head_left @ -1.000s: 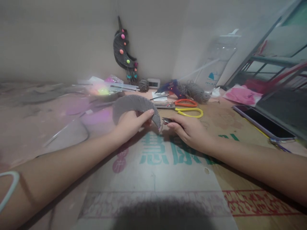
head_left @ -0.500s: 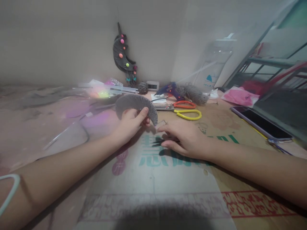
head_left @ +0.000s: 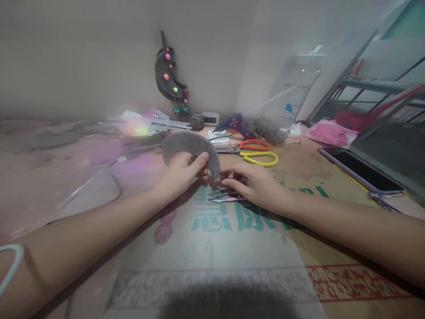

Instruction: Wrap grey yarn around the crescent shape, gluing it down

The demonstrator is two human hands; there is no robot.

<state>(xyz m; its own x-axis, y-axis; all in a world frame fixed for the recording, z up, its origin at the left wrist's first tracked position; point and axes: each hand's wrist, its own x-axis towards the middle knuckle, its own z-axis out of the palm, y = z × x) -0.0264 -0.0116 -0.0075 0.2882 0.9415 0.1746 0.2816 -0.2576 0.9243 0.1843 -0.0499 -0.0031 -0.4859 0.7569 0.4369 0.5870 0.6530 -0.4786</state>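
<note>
My left hand (head_left: 189, 168) is closed on a crescent wrapped in grey yarn (head_left: 187, 141), the thumb pressed on its face. The crescent's narrow end points down to the right, with a tiny pinkish spot at the tip. Right beside that tip is my right hand (head_left: 249, 181), its thumb and fingers drawn together; whatever they pinch is too small to make out. Under the right hand a pair of thread snips (head_left: 227, 198) lies on the printed cardboard (head_left: 212, 248), blades pointing left, handles partly hidden by the hand.
Scissors (head_left: 259, 153) with orange and yellow handles lie behind my hands. Farther back are a blue glue gun (head_left: 234, 124), grey yarn (head_left: 267, 128) and clear sticks (head_left: 169, 123). A decorated crescent (head_left: 166, 75) hangs on the wall. A phone (head_left: 361, 170) lies at right.
My right hand has moved from over the snips to the crescent's tip, its fingers closing up. More of the snips shows now. The crescent has shifted slightly right and down.
</note>
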